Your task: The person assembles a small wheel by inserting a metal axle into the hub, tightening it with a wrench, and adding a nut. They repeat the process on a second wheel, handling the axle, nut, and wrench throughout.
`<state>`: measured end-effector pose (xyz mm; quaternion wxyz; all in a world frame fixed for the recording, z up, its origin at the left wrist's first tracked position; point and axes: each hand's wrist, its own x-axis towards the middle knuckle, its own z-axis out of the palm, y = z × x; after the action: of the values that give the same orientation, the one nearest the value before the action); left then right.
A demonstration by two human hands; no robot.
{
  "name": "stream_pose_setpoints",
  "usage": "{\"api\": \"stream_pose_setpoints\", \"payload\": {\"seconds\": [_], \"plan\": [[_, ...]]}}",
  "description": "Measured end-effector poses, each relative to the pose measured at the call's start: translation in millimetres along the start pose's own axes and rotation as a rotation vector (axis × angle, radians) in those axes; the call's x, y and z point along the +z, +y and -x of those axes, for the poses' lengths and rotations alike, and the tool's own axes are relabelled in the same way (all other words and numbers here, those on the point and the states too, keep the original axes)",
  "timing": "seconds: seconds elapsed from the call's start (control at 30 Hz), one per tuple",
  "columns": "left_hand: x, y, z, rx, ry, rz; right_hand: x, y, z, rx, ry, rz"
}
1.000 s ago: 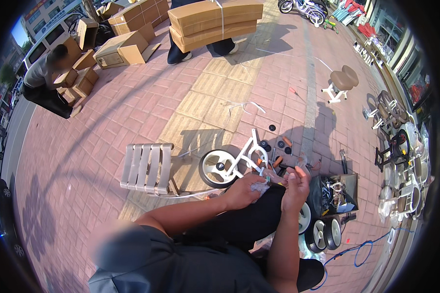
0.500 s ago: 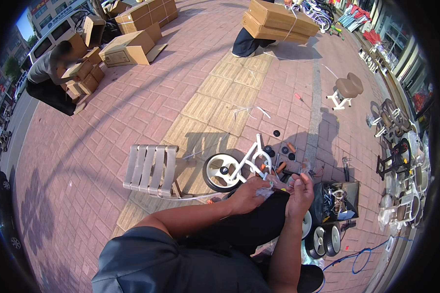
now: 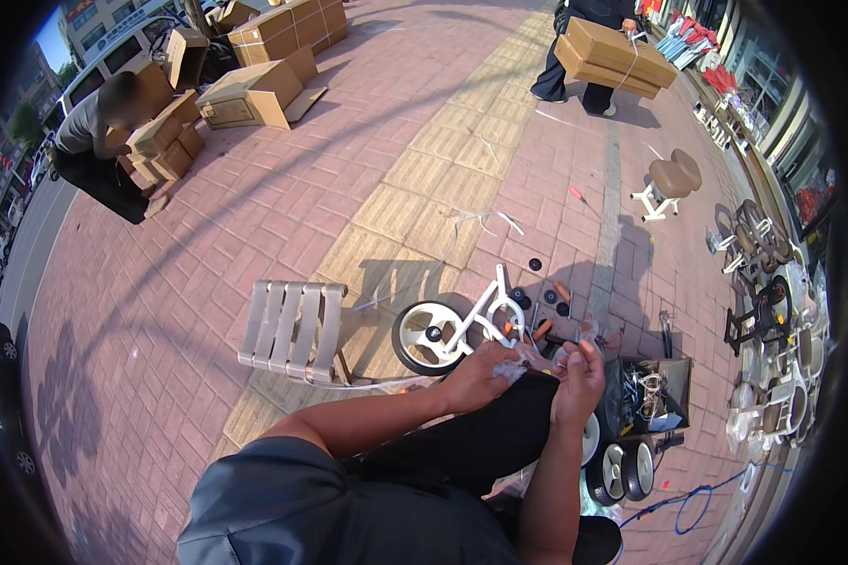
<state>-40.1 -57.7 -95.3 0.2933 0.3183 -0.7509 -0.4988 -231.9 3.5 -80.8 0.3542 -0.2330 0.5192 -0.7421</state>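
My left hand is closed on a crumpled clear plastic bag, held over my dark trouser leg. My right hand is raised just beside it, fingers bent together around the other end of the clear plastic. Whatever may be inside the bag is too small to make out. Right beyond my hands lies a white metal frame with a black-tyred white wheel at its left end. Scattered past the frame are small black round parts and orange-handled tools.
A strap-topped folding stool stands at left. To my right are an open toolbox and loose wheels. A brown-seated stool stands farther off. One person bends over cardboard boxes; another carries long cartons.
The person with the long cartons has walked to the right. My hands stay nearly in place on the plastic bag, the right fingers shifting slightly. The view has turned a little.
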Motion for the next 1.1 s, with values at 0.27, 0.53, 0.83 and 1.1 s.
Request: {"api": "stream_pose_setpoints", "payload": {"seconds": [0.27, 0.53, 0.83, 1.1], "plan": [[10.4, 19.8, -1.6, 0.1, -0.027, 0.058, -1.8, 0.1, -0.1, -0.02, -0.035, 0.0], [13.7, 23.2, -2.4, 0.148, 0.01, 0.034, -1.4, -1.0, 1.1, -0.015, -0.012, -0.007], [-16.0, 12.1, -19.7, -0.001, 0.079, -0.011, -2.3, -2.4, 1.5, -0.018, -0.007, -0.002], [-174.7, -37.6, -34.5, -0.175, 0.726, 0.606, -4.9, -0.4, 0.9, -0.012, -0.004, -0.03]]}}
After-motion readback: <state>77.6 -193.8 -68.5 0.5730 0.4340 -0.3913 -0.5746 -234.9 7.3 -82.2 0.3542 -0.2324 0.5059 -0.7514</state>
